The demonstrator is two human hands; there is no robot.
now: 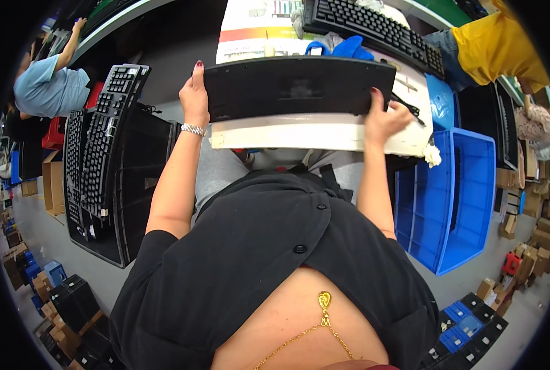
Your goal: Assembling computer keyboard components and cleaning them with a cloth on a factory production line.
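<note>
Between my hands a black keyboard (pixel 256 86) is held up over the near part of the table, its flat underside turned toward me and its keys hidden. My left hand (pixel 195 98) grips its left end, thumb up along the edge and the other fingers mostly out of sight behind. At the right end my right hand (pixel 386 121) holds the lower corner, with its thumb on the underside. A black cable (pixel 410 109) lies on the table just beyond my right hand. Behind the held keyboard are a blue cloth (pixel 351 47) and another black keyboard (pixel 373 31).
The white-topped table (pixel 275 137) is in front of me. A blue crate (pixel 472 203) stands at its right. On my left, several keyboards (pixel 105 135) rest on a black crate (pixel 142 185). People in a blue shirt (pixel 47 86) and a yellow top (pixel 500 49) are nearby.
</note>
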